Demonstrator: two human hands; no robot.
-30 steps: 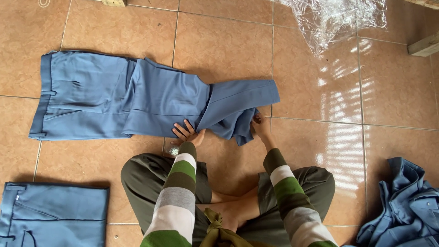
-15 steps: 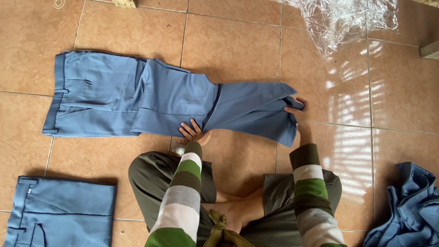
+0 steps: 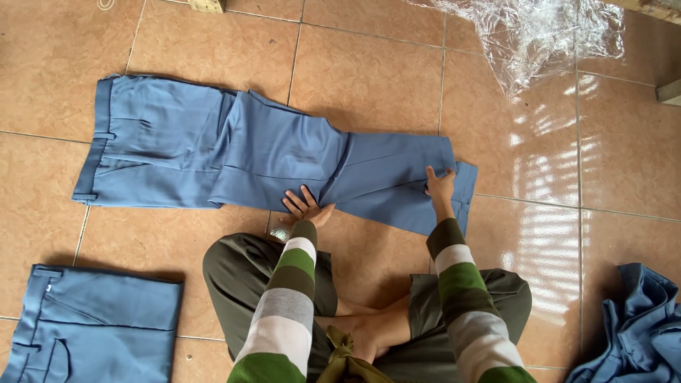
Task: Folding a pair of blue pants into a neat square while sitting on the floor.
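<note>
A pair of blue trousers (image 3: 213,145) lies flat on the tiled floor, waistband to the left and leg ends to the right. My left hand (image 3: 305,207) rests flat with spread fingers on the near edge of the trousers at mid-leg. My right hand (image 3: 440,186) presses on the leg end near the hem at the right. I sit cross-legged on the floor in olive trousers and striped sleeves.
A folded blue garment (image 3: 92,323) lies at the lower left. A crumpled blue heap of cloth (image 3: 635,330) sits at the lower right. Clear plastic wrap (image 3: 539,35) is at the top right, with wooden pieces (image 3: 206,6) at the top edge.
The bunched trouser leg has been pulled out to the right and laid flat. My right hand has moved right to the hem; my left hand stays at mid-leg.
</note>
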